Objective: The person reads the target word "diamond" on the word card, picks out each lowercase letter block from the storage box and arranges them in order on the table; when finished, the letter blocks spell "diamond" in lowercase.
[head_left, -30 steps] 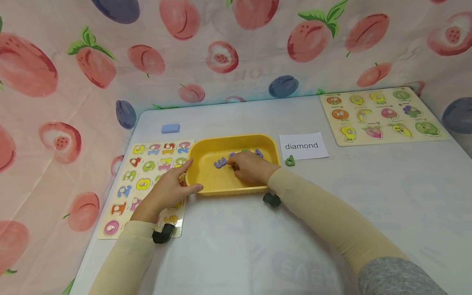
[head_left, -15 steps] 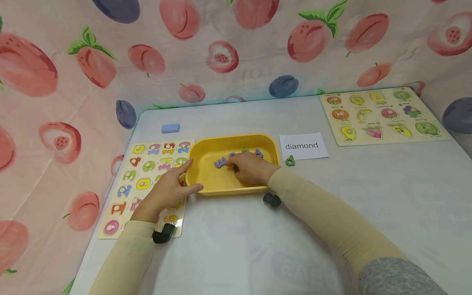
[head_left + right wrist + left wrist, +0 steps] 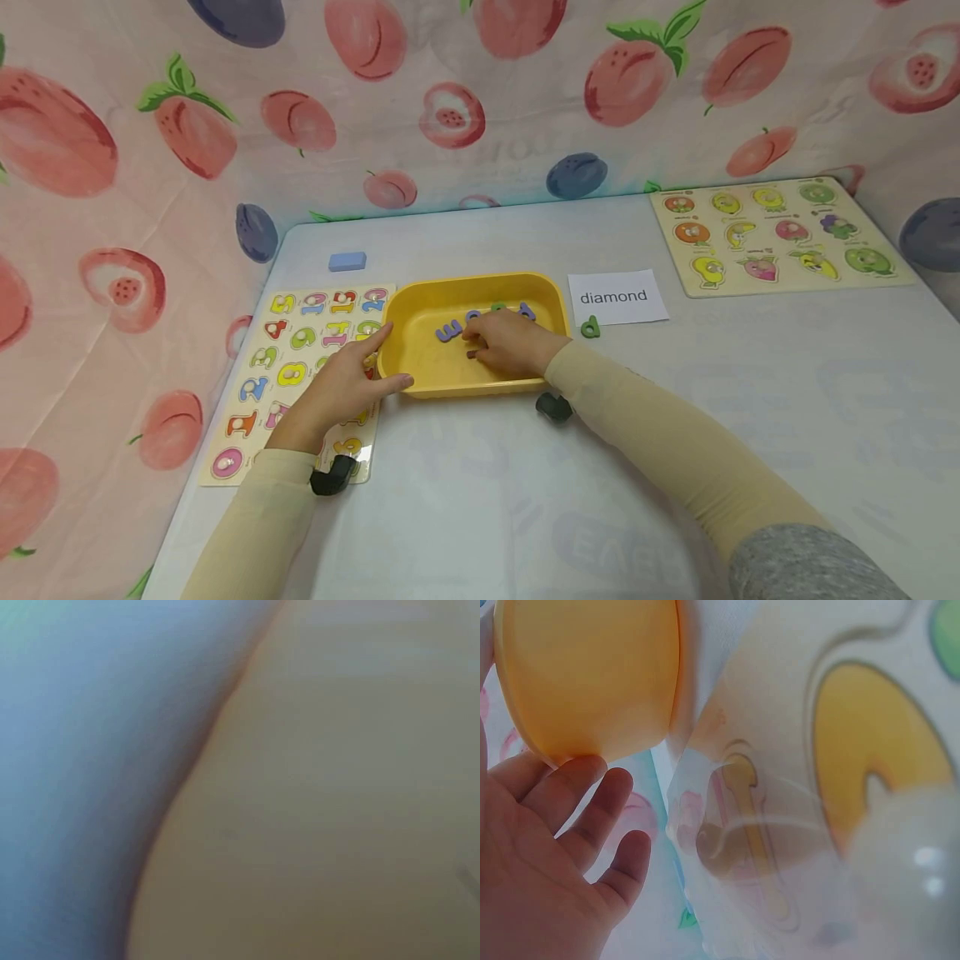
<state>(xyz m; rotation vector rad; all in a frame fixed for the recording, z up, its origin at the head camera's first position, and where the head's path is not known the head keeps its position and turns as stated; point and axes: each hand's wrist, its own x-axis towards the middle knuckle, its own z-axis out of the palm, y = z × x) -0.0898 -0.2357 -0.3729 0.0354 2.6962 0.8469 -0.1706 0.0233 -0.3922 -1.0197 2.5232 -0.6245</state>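
A yellow tray (image 3: 420,367) stands in the middle of the table. My left hand (image 3: 341,396) rests against its left end, thumb on the near rim. In the left wrist view the fingers of my left hand (image 3: 562,840) lie loosely extended and touch the tray's outer wall (image 3: 592,675). My right hand (image 3: 517,342) reaches inside with curled fingers and holds a small dark piece (image 3: 471,355) by the thumb tip; most of it is hidden. Beyond the fingers lie a purple letter m (image 3: 448,331), partly covered letters and a purple d (image 3: 527,311).
Right of the tray are a card (image 3: 618,296) reading "diamond" and a green letter d (image 3: 590,327). A number puzzle board (image 3: 258,333) lies partly under my left hand. Farther back are a blue block (image 3: 347,262) and a fruit puzzle board (image 3: 783,242).
My right fingers have shifted slightly inside the tray, and the dark piece shows more clearly beside the thumb. The left hand and tray have stayed in place.
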